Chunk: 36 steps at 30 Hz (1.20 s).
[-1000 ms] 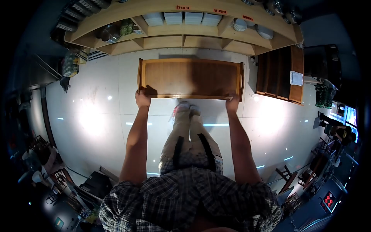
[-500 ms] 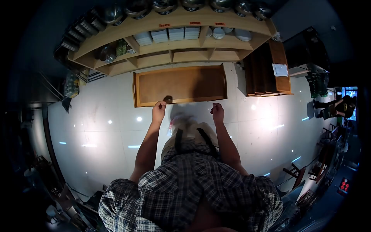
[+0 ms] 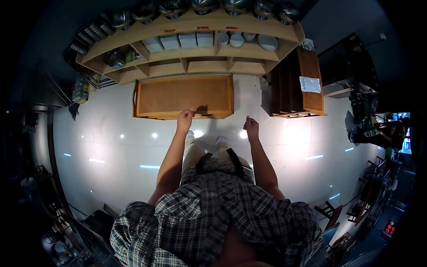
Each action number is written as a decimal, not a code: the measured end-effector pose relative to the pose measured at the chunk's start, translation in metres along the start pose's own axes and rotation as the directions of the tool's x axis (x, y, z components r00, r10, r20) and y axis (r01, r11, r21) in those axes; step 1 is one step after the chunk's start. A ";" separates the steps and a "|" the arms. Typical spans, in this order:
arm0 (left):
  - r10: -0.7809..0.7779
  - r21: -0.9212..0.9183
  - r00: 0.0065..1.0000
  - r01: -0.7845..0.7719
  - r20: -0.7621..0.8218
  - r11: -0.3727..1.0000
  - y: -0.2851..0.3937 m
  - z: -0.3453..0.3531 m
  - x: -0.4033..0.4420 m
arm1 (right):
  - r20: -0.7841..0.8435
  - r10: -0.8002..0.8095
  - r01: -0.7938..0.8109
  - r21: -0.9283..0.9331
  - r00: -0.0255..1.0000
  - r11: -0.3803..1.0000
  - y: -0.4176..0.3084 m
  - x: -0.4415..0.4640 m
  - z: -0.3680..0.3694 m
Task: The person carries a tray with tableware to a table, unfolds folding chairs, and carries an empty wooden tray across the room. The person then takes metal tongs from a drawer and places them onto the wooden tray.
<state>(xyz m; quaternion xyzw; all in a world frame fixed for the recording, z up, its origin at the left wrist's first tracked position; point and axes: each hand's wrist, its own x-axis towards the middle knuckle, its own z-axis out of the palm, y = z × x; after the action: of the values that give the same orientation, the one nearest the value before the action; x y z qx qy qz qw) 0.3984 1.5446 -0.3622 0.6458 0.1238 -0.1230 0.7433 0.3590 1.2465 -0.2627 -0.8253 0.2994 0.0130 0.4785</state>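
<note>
My left hand [image 3: 185, 119] is raised in front of me with its fingers curled and pinched together. It overlaps the near edge of a low wooden piece with a raised rim [image 3: 178, 94]; I cannot tell whether it touches it. Its dark shadow falls on that wood. My right hand [image 3: 251, 127] hangs to the right of this piece, over the floor, fingers curled inward and thumb up. Nothing shows in either hand.
Beyond stands a long shelf unit [image 3: 193, 64] with stacked white dishes [image 3: 187, 41] and metal domed vessels [image 3: 203, 6] on top. A dark wooden cabinet [image 3: 312, 100] bears a white sheet [image 3: 310, 84]. Another person [image 3: 387, 132] is at far right, near chairs [image 3: 329, 213].
The shelf unit and low wooden piece have shifted left in view, while the cabinet has come closer to the middle. My hands stay raised with curled fingers. My feet have changed position.
</note>
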 end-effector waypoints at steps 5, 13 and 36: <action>-0.095 -0.007 0.987 0.097 0.132 0.995 0.004 0.019 -0.004 | -0.030 0.005 -0.006 -0.037 1.000 0.999 -0.002 0.005 -0.019; -0.142 -0.056 0.978 0.152 0.153 0.987 -0.013 0.012 0.029 | -0.063 0.107 -0.103 0.074 0.992 0.992 0.011 -0.006 -0.030; 0.175 -0.030 0.632 -0.233 0.755 0.972 0.115 0.422 0.089 | -0.679 0.085 -0.053 0.067 0.729 0.996 0.054 0.023 -0.263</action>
<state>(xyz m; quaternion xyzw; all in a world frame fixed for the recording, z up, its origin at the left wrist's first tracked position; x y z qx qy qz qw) 0.5315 1.1399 -0.2287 0.5722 -0.2731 -0.2985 0.7134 0.2808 1.0063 -0.1695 -0.7505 0.4844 -0.2788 0.3526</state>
